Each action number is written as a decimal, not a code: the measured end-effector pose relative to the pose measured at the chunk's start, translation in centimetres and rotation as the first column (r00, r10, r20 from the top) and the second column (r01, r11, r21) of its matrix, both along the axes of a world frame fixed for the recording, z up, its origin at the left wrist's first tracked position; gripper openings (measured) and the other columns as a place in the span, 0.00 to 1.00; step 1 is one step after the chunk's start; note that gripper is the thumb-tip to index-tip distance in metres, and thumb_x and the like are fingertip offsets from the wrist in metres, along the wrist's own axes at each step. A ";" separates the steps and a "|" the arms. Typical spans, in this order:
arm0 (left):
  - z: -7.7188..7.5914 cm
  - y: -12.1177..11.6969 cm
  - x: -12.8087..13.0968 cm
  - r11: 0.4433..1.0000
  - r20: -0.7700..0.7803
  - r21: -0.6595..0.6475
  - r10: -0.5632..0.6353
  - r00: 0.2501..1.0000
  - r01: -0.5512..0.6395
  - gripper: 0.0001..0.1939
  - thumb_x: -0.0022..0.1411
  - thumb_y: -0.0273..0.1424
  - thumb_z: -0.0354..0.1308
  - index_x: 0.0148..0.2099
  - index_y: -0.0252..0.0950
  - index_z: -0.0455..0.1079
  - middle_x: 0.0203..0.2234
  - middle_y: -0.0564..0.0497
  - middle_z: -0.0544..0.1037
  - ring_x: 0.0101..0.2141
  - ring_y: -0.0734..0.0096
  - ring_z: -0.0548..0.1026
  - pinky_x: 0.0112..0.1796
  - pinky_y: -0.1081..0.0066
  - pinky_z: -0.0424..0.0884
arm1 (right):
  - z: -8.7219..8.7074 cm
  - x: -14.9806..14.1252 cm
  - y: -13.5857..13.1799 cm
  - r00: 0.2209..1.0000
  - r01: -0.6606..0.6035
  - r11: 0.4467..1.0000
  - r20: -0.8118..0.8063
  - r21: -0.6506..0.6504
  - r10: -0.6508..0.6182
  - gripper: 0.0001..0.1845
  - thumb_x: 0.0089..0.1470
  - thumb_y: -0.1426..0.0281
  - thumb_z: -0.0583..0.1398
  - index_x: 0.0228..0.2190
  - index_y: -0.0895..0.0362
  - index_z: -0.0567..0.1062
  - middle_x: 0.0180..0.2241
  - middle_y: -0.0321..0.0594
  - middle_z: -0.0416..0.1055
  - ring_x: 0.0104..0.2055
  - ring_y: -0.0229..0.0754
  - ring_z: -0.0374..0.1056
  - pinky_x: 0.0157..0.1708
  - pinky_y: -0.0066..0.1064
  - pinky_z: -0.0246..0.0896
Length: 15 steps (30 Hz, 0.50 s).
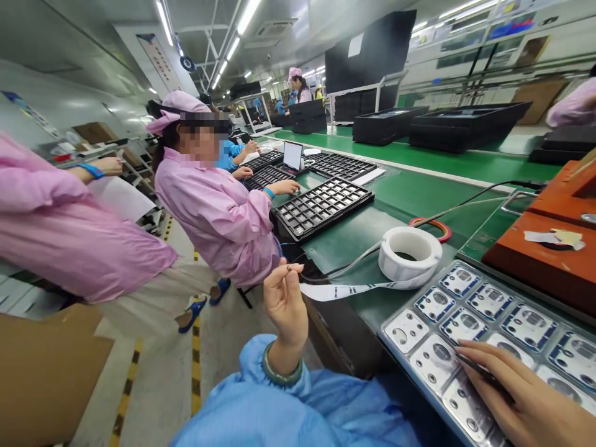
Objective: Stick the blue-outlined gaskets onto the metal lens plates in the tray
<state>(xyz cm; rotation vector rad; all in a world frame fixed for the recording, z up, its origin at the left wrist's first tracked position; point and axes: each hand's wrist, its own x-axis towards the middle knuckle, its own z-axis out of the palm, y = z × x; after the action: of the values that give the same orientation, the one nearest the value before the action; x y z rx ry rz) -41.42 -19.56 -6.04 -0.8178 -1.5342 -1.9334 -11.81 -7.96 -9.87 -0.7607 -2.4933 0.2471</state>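
Note:
My left hand (286, 304) is raised beside the table edge, thumb and fingers pinched together. The loose end of a white label strip (335, 292) meets these fingers; a small dark spot shows at their tips. The strip runs back to a roll of labels (388, 251) lying on the green table. My right hand (526, 385) grips dark, slim tweezers (482, 371) low over a clear plastic tray (388, 332). In the tray's pockets sit several silvery plates with round holes (435, 360), some with blue edges. Part of the tray is hidden under my right hand.
Beyond the roll lie red and yellow tape rings (433, 228) and a cable (358, 264). An orange fixture (544, 248) stands at the right. A co-worker in pink (218, 205) works at a black compartment tray (326, 205). Another person in pink (69, 223) stands at the left.

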 end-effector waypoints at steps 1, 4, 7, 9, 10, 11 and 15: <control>0.2 0.0 0.6 0.999 0.027 -0.007 -0.049 0.998 0.050 0.08 0.65 0.37 0.54 0.42 0.39 0.64 0.28 0.56 0.77 0.33 0.74 0.78 0.51 0.54 0.70 | 0.0 0.0 0.0 1.000 0.008 1.000 -0.013 -0.006 -0.009 0.20 0.60 0.54 0.48 0.40 0.49 0.75 0.43 0.38 0.76 0.37 0.46 0.77 0.23 0.29 0.74; 0.8 0.2 3.1 0.959 0.144 -0.075 -0.262 0.954 0.274 0.08 0.64 0.38 0.55 0.40 0.39 0.65 0.27 0.55 0.78 0.31 0.73 0.78 0.51 0.56 0.71 | 0.3 0.0 -0.1 0.997 0.046 0.999 -0.056 -0.008 -0.046 0.20 0.60 0.54 0.48 0.42 0.51 0.73 0.44 0.39 0.76 0.40 0.47 0.76 0.30 0.31 0.74; 1.5 0.5 5.9 0.840 0.258 -0.183 -0.460 0.849 0.511 0.08 0.64 0.38 0.55 0.40 0.38 0.68 0.28 0.52 0.80 0.34 0.70 0.78 0.50 0.58 0.70 | 1.1 -0.1 -0.3 0.995 0.058 0.998 -0.082 0.002 -0.058 0.19 0.60 0.54 0.48 0.41 0.50 0.73 0.42 0.38 0.76 0.39 0.46 0.76 0.32 0.32 0.74; 1.7 0.8 7.4 0.726 0.313 -0.255 -0.563 0.765 0.639 0.07 0.64 0.35 0.55 0.41 0.38 0.69 0.30 0.50 0.81 0.36 0.69 0.77 0.51 0.59 0.68 | 1.5 -0.2 -0.4 0.994 0.051 0.998 -0.091 -0.022 -0.053 0.18 0.61 0.55 0.49 0.40 0.50 0.73 0.41 0.38 0.76 0.38 0.45 0.76 0.34 0.32 0.73; 1.7 1.0 7.9 0.674 0.336 -0.278 -0.599 0.726 0.685 0.07 0.64 0.34 0.56 0.42 0.37 0.70 0.31 0.50 0.81 0.37 0.69 0.77 0.52 0.59 0.67 | 1.7 -0.2 -0.4 0.994 0.050 0.998 -0.099 -0.047 -0.054 0.17 0.61 0.56 0.49 0.40 0.50 0.73 0.41 0.38 0.76 0.39 0.45 0.75 0.36 0.32 0.72; 1.6 1.2 8.4 0.636 0.355 -0.288 -0.623 0.697 0.716 0.07 0.63 0.33 0.56 0.42 0.37 0.70 0.33 0.50 0.81 0.37 0.69 0.77 0.53 0.60 0.66 | 1.8 -0.3 -0.5 0.991 0.059 0.995 -0.114 -0.076 -0.067 0.17 0.61 0.57 0.50 0.40 0.51 0.72 0.41 0.39 0.76 0.40 0.45 0.75 0.38 0.32 0.71; 0.6 2.3 9.6 0.587 0.443 -0.264 -0.631 0.637 0.765 0.07 0.62 0.31 0.57 0.43 0.37 0.70 0.34 0.48 0.80 0.37 0.68 0.77 0.47 0.63 0.71 | 3.2 -0.7 -1.3 0.925 0.247 0.951 -0.247 -0.185 -0.288 0.18 0.61 0.56 0.51 0.46 0.52 0.71 0.43 0.44 0.74 0.40 0.46 0.73 0.41 0.35 0.68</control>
<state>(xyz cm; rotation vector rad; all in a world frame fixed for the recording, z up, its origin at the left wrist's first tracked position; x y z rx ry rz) -31.80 -17.26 -5.46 -1.6018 -2.0925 -2.3817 -12.52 -9.23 -6.63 -1.0455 -2.1019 0.4144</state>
